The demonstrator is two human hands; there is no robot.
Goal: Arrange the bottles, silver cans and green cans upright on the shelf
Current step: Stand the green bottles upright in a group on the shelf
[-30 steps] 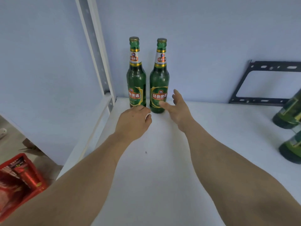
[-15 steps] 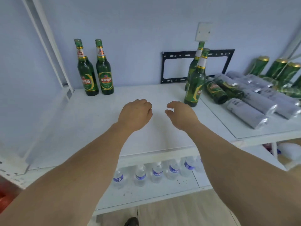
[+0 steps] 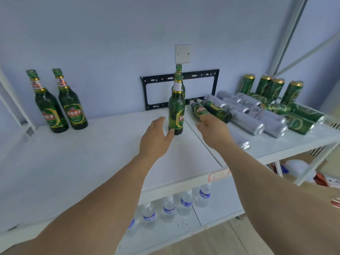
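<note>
My left hand point(image 3: 156, 138), open, touches the upright bottle point(image 3: 176, 111) dead ahead. My right hand point(image 3: 213, 127), open, reaches the lying bottle point(image 3: 200, 110), neck pointing away.

A second bottle point(image 3: 178, 70) stands right behind the front bottle point(image 3: 176, 109), so only its top peeks out. The right hand point(image 3: 213, 128) covers the bottom of a lying bottle point(image 3: 199, 109) and most of one silver can point(image 3: 242, 142). The water bottles point(image 3: 169, 208) below are half hidden by the shelf's front edge point(image 3: 184, 179).
</note>
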